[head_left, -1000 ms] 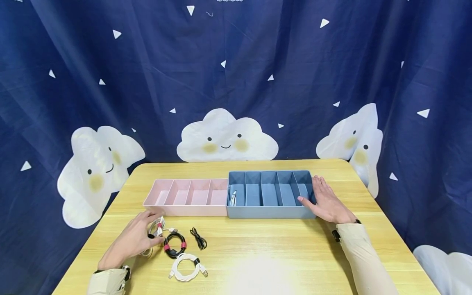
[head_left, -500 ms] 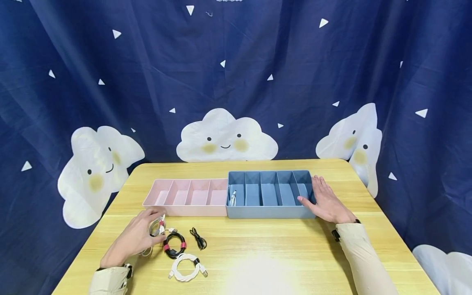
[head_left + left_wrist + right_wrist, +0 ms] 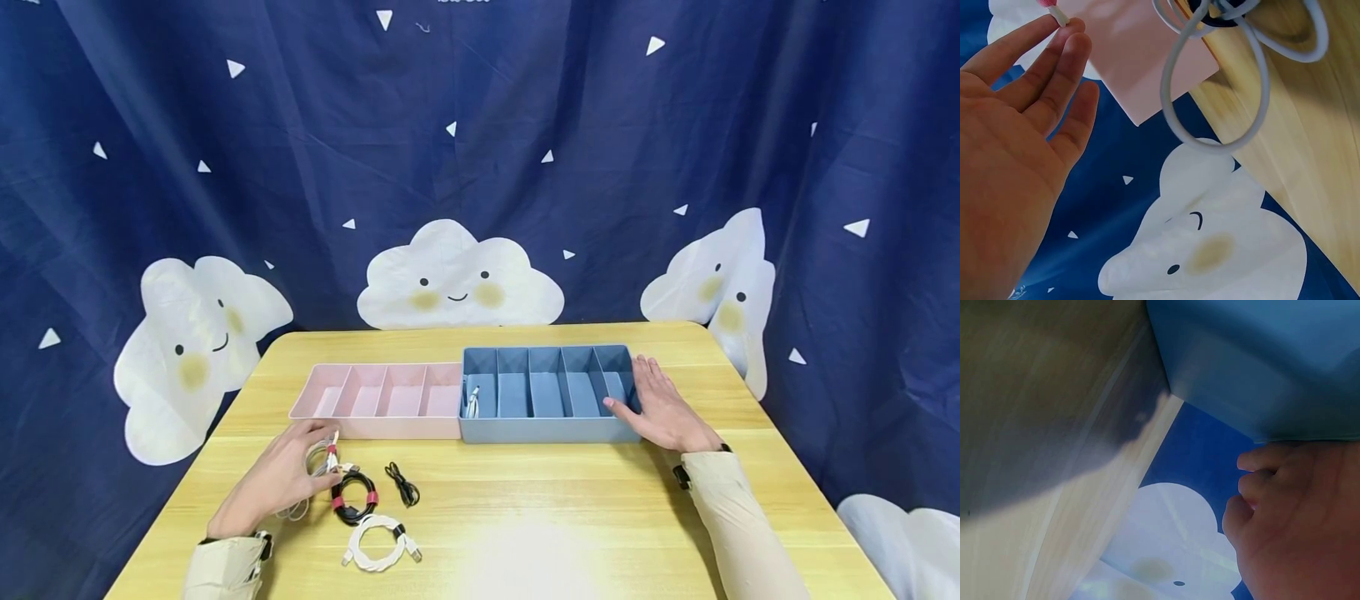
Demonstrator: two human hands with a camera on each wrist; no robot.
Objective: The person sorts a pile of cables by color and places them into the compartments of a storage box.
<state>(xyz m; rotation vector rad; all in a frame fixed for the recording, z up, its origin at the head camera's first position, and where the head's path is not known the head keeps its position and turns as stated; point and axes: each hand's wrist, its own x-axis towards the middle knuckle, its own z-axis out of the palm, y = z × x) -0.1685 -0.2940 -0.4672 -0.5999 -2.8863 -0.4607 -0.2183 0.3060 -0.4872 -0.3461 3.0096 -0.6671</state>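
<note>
My left hand (image 3: 279, 475) pinches a coiled grey-white cable (image 3: 1210, 147) by its strapped part, just in front of the pink divided box (image 3: 397, 428). Loops of it hang below the fingers, and a red tie shows near the fingertips. Close by lie a black cable coil (image 3: 351, 517) with pink ties, a white cable coil (image 3: 372, 567) with a black tie, and a small folded black cable (image 3: 402, 484). My right hand (image 3: 663, 414) rests, fingers extended, against the right end of the blue divided box (image 3: 547, 431), its thumb at the front corner.
The two boxes stand end to end across the wooden table (image 3: 465, 517). A white cable (image 3: 472, 404) is in the blue box's leftmost compartment. Behind the table hangs a dark blue curtain (image 3: 480, 167) with clouds.
My left hand has shifted slightly to the right, and the cable it pinches has come up a little with it. The right hand and both boxes have stayed in place.
</note>
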